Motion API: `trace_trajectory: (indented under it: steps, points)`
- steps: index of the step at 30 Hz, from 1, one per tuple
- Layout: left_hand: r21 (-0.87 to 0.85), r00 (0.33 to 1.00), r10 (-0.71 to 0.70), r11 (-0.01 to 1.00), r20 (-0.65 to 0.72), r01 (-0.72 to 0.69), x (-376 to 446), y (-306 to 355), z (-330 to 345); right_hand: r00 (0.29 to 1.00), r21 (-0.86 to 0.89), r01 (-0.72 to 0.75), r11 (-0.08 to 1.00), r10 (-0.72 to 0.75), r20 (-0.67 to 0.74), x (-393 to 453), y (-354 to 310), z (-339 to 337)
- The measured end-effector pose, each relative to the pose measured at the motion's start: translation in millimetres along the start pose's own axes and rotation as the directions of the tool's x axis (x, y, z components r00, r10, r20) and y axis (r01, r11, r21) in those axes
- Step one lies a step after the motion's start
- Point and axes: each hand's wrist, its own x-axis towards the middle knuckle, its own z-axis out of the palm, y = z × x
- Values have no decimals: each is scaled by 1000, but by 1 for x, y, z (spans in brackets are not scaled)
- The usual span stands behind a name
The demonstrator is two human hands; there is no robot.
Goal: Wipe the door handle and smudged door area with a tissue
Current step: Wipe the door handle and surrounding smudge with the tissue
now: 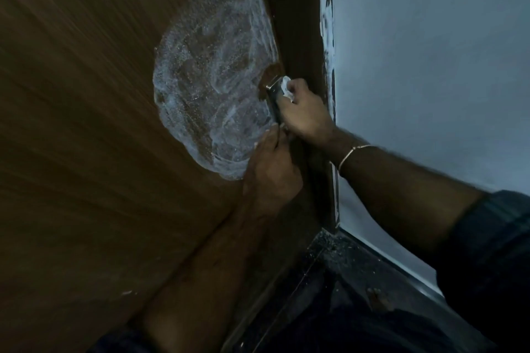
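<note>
The right hand (pixel 304 112) is closed around a crumpled white tissue (pixel 286 86) and presses it to the top end of the slim metal door handle (pixel 274 97), whose long axis runs down the brown wooden door (pixel 86 123) near its latch edge. The left hand (pixel 272 169) pinches the handle's lower end, just below. The white foamy smudged patch (pixel 212 80) spreads leftward from the handle, nearer the tissue hand; no writing is legible.

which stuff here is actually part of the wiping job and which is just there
Part of the job:
door handle
white smudged patch on the wooden door
tissue in the right hand
left hand at the handle's lower end

Just there:
wall
door frame
floor
bracelet
</note>
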Motion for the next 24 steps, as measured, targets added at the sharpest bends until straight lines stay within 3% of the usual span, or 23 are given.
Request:
trace_trajectory:
  steps: [4,8,14,16,20,24]
  points:
    - [73,998,-35,997,48,32,3,0,-1,988,219,-132,967,111,107,1,15,-3]
    - [92,991,-60,995,120,49,8,0,-5,960,524,-278,805,244,134,9,31,-6]
    - [123,994,-35,992,108,22,3,-2,-7,932,676,-344,652,325,162,9,61,14]
    - [126,992,-37,992,120,22,3,-2,-9,948,679,-290,674,300,106,7,71,25]
    - [192,999,34,981,-4,-33,-1,0,-10,974,508,-95,856,185,-129,6,82,41]
    - [152,998,25,988,49,-32,0,-2,-7,922,394,-22,919,170,-347,14,76,45]
